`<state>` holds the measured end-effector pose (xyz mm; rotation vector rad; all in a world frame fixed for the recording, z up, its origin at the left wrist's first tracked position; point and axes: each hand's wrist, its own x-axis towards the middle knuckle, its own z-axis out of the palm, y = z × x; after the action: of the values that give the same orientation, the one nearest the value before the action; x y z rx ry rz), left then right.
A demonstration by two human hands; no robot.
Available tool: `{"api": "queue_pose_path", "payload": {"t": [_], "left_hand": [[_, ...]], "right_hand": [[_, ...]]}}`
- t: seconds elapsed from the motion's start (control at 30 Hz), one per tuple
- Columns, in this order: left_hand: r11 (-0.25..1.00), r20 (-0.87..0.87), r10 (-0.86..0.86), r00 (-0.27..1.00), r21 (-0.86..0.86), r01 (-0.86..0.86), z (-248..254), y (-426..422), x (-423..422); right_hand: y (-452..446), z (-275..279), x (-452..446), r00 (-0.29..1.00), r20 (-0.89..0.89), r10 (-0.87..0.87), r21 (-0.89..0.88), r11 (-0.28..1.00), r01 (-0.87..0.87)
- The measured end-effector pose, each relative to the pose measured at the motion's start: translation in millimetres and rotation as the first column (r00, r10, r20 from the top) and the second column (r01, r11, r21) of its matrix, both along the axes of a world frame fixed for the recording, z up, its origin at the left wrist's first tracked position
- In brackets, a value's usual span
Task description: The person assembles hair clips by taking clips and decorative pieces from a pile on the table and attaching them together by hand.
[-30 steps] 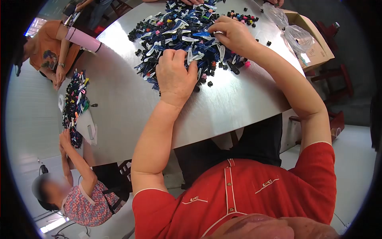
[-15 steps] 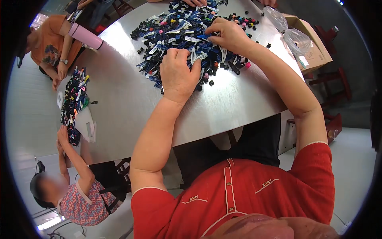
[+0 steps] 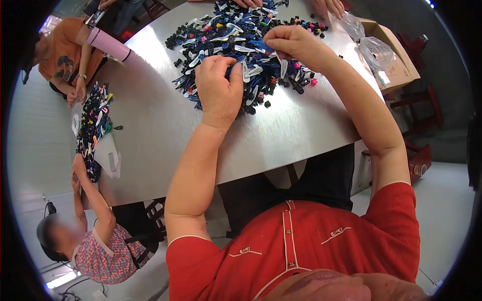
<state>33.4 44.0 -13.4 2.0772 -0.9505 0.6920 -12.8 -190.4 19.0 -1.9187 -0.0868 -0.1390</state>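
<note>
Head view shows the blue clip (image 3: pixel 258 44) pointing lengthwise leftward from the pinching right hand (image 3: pixel 300 46), the left hand (image 3: pixel 219 93) farther off, thumb spread from curled fingers.

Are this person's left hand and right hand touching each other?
Apart: the head view shows clips in the gap between the left hand and right hand.

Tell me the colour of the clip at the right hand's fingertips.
Blue: the clip at the right hand shows best in the head view.
</note>
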Motion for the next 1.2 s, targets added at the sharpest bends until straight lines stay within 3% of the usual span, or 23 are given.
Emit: {"api": "queue_pose_path", "payload": {"t": [0.03, 0.1, 0.13, 0.17, 0.23, 0.37, 0.43, 0.53, 0.67, 0.77, 0.83, 0.87, 0.97, 1.0, 1.07, 1.1, 1.17, 1.2], "left_hand": [[1.000, -0.001, 0.002, 1.000, 0.002, -0.002, 6, 1, -1], [0.980, -0.333, -0.156, 0.930, -0.173, 0.102, 18, 4, -6], [0.943, -0.436, -0.259, 0.862, -0.307, 0.128, 22, 1, -10], [0.945, -0.440, -0.254, 0.862, -0.303, 0.124, 23, 3, -10], [0.899, -0.624, -0.403, 0.670, -0.407, 0.162, 24, 6, -9], [0.891, -0.719, -0.450, 0.529, -0.398, 0.216, 29, 10, -12], [0.864, -0.745, -0.497, 0.445, -0.470, 0.179, 31, 9, -13], [0.853, -0.757, -0.509, 0.410, -0.509, 0.117, 28, 8, -12], [0.868, -0.761, -0.483, 0.434, -0.482, 0.121, 23, 8, -11], [0.867, -0.741, -0.482, 0.467, -0.479, 0.135, 24, 7, -12], [0.852, -0.693, -0.487, 0.532, -0.510, 0.116, 27, 5, -15], [0.859, -0.656, -0.462, 0.597, -0.499, 0.116, 27, 7, -13], [0.883, -0.620, -0.382, 0.685, -0.463, 0.073, 22, 9, -4], [0.883, -0.618, -0.382, 0.687, -0.463, 0.075, 19, 10, -5], [0.967, -0.506, -0.219, 0.834, -0.224, 0.117, 18, 8, -7], [0.973, -0.530, -0.215, 0.820, -0.190, 0.133, 18, 7, -10], [0.966, -0.043, -0.247, 0.968, 0.066, 0.249, 14, -1, -7], [0.964, -0.047, -0.255, 0.966, 0.064, 0.258, 11, -4, -10]], "right_hand": [[3, 2, -5, 0.994, -0.086, 0.070, 0.109, 0.992, -0.061], [9, 0, -10, 0.987, -0.122, 0.101, 0.208, 0.975, -0.075], [12, 0, -11, 0.978, -0.142, 0.150, 0.264, 0.958, -0.109], [15, 0, -13, 0.967, -0.160, 0.200, 0.321, 0.937, -0.141], [22, 1, -18, 0.963, -0.167, 0.209, 0.358, 0.923, -0.139], [27, 3, -21, 0.953, -0.199, 0.231, 0.351, 0.924, -0.151], [26, -1, -21, 0.933, -0.230, 0.275, 0.512, 0.850, -0.124], [23, -6, -19, 0.922, -0.256, 0.290, 0.595, 0.799, -0.086], [24, -6, -20, 0.913, -0.292, 0.286, 0.583, 0.810, -0.068], [25, -4, -19, 0.936, -0.274, 0.223, 0.454, 0.888, -0.078], [21, 6, -20, 0.979, -0.165, 0.120, 0.379, 0.924, -0.049], [19, 10, -22, 0.995, -0.103, 0.001, 0.390, 0.920, 0.040], [-13, 13, -17, 1.000, 0.012, -0.028, 0.521, 0.854, 0.017], [-15, 24, -21, 0.994, -0.091, -0.063, 0.555, 0.825, 0.103], [-19, 26, -20, 0.996, -0.062, -0.066, 0.576, 0.813, 0.089], [-22, 25, -19, 0.997, -0.042, -0.069, 0.594, 0.800, 0.080], [-25, 21, -16, 0.996, -0.042, -0.083, 0.570, 0.816, 0.092], [-26, 19, -16, 0.989, -0.086, -0.124, 0.499, 0.854, 0.150]]}}
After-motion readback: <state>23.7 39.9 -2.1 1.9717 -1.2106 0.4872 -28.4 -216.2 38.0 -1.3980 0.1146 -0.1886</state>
